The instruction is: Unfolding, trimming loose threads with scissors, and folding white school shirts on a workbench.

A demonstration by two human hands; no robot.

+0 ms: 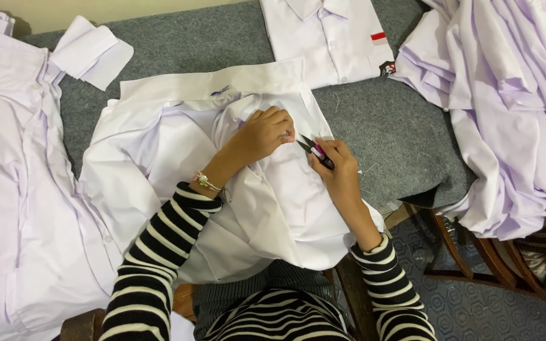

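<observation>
A white shirt [159, 151] lies spread on the grey felt table [387, 126] in front of me. My left hand [263, 134] pinches a fold of its fabric near the middle, fingers curled closed on the cloth. My right hand [337, 165] holds small thread snips [314, 150] with dark blades and a pink handle. The blade tips point at the spot just beside my left fingertips. A beaded bracelet [206, 182] sits on my left wrist. Both sleeves are black and white striped.
A folded white shirt with a small red tag [330, 38] lies at the top. Heaps of white shirts cover the left side [14, 189] and the right side [513, 107]. A wooden chair [475, 252] stands on the patterned floor at lower right.
</observation>
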